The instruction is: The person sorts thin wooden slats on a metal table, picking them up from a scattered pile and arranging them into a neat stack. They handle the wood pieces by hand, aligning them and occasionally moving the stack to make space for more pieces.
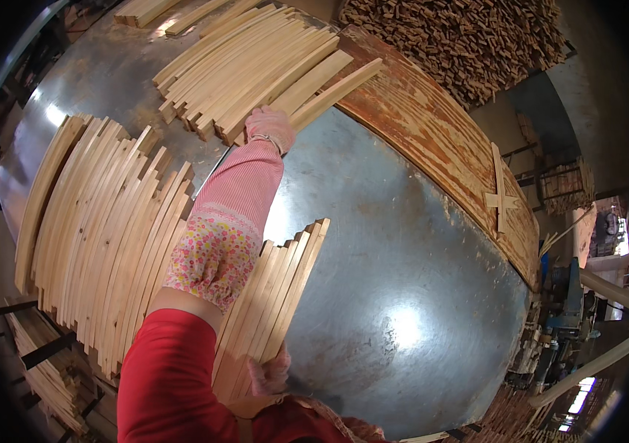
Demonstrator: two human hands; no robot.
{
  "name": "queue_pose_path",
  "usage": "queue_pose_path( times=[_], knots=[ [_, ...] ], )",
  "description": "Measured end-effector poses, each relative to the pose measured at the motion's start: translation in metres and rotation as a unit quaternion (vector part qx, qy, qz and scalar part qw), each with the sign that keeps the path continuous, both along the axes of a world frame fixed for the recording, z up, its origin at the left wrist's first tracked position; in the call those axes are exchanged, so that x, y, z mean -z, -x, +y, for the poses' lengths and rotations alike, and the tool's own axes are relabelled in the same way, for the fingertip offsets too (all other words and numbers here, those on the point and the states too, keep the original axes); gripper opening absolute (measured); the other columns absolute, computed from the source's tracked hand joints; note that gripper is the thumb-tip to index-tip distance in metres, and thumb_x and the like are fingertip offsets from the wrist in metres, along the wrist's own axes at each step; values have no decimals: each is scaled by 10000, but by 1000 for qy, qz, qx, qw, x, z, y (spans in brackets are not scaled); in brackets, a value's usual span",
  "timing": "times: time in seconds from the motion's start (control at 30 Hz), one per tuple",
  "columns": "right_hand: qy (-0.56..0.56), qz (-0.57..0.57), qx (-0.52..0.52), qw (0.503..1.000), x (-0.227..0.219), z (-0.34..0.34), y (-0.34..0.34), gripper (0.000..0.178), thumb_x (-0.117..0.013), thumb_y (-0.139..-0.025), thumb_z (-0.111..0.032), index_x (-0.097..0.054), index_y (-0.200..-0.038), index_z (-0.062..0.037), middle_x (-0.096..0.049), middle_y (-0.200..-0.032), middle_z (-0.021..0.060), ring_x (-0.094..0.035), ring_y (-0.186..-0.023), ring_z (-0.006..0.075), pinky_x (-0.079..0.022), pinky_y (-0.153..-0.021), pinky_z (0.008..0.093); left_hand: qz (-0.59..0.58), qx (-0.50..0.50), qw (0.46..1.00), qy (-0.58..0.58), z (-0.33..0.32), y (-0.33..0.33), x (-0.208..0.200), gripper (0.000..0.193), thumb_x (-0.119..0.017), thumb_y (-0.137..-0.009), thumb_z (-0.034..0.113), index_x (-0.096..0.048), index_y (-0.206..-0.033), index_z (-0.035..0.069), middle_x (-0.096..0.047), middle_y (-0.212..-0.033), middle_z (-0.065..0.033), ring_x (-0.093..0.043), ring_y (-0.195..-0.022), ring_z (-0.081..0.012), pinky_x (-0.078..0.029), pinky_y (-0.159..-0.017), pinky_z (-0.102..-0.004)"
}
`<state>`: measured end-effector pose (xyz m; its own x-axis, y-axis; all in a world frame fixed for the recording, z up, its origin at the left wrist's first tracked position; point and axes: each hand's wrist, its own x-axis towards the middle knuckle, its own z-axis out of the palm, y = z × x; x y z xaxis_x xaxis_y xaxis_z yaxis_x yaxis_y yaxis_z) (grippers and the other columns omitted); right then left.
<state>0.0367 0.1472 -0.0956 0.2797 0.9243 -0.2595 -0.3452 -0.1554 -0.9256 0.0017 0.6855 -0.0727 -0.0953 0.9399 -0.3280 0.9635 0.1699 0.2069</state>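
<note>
My left hand [270, 125], in a pink glove, reaches across the metal tabletop with its fingers closed over the near end of a wooden slat. That slat [313, 83] lies at the right side of a far row of pale slats [244, 66]; another slat [340, 90] rests just right of it. Close to my body, my right hand [270, 373] is closed on the right edge of a smaller group of slats [274, 295]. My left forearm, in a pink striped and flowered sleeve cover, hides part of that group. My right arm is mostly out of sight.
A large row of slats [100, 236] covers the table's left. Bare metal tabletop [381, 273] stretches to the right, edged by a worn wooden board [432, 140] with two crossed sticks [501, 199]. Beyond stands a big stack of wood pieces [454, 44]; machinery [569, 303] is at right.
</note>
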Motion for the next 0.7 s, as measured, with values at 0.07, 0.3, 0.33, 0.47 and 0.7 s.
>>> queue_pose_path(
  times=[0.07,0.3,0.33,0.47,0.7],
  knots=[
    [3,1,-5,1000,-1,-6,-2,746,-767,-966,-227,-410,-1559,50,-617,-1407,149,-595,-1262,233,-482,-1079,371,2,1,1000,7,1,1,-10,511,-712,-951,332,-669,-1428,154,-546,-1521,-157,-503,-1445,-377,-480,-1144,-481],
    [11,8,-5,1000,-9,-14,-4,761,-767,-966,-245,-402,-1564,53,-611,-1413,162,-592,-1271,247,-479,-1086,380,-142,-63,988,-8,-1,-5,-17,684,-816,-857,380,-594,-1479,200,-546,-1511,-186,-532,-1422,-375,-504,-1119,-488],
    [13,10,-6,1000,-10,-16,-4,763,-767,-966,-247,-401,-1565,53,-611,-1414,164,-591,-1272,250,-478,-1087,381,-121,-62,991,-2,-1,-8,-13,726,-815,-844,409,-574,-1498,205,-546,-1500,-184,-529,-1425,-376,-492,-1134,-489],
    [20,8,-6,1000,-12,-17,-5,772,-767,-967,-257,-397,-1568,55,-608,-1417,172,-590,-1277,258,-476,-1091,386,-62,-12,997,-48,-13,-19,-16,716,-789,-859,391,-553,-1509,204,-555,-1458,-186,-559,-1389,-391,-501,-1126,-496],
    [32,-3,-2,999,-6,-9,-12,788,-768,-967,-275,-388,-1573,58,-602,-1423,185,-587,-1286,272,-473,-1098,395,-40,100,987,-119,-15,-40,-16,470,-616,-985,68,-597,-1438,188,-631,-1338,-215,-677,-1187,-405,-590,-963,-481]
  ],
)
